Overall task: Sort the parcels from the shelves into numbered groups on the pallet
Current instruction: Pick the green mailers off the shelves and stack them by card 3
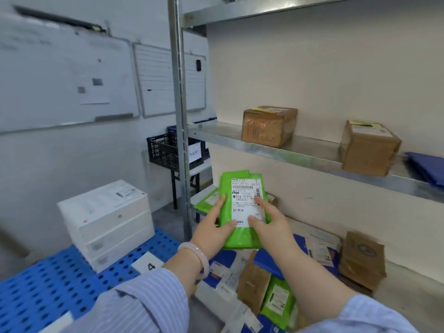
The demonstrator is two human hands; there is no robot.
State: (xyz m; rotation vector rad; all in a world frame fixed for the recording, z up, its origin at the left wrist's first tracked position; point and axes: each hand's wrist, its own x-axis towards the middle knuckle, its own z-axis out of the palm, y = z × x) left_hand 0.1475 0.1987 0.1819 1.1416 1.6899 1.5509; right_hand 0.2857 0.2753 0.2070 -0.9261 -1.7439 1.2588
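Note:
Both my hands hold a green plastic mailer (240, 239) with a white shipping label, upright in front of the lower shelf. My left hand (213, 227) grips its left edge, thumb on the front. On the right edge, my right hand (269, 222) grips it with thumb and forefinger on the label. Below lies a heap of parcels (259, 284) on the bottom shelf: blue and green mailers and brown boxes. The blue pallet (36, 292) lies at the lower left, carrying a white card marked 4 (150, 265) and a stack of white boxes (108, 224).
Two brown cardboard boxes (268, 126) (368, 150) and a blue mailer (427, 167) sit on the middle metal shelf (312, 152). A steel upright (181, 116) stands left of the hands. Behind it are a black crate (163, 152) on a stand and whiteboards (64, 75) on the wall.

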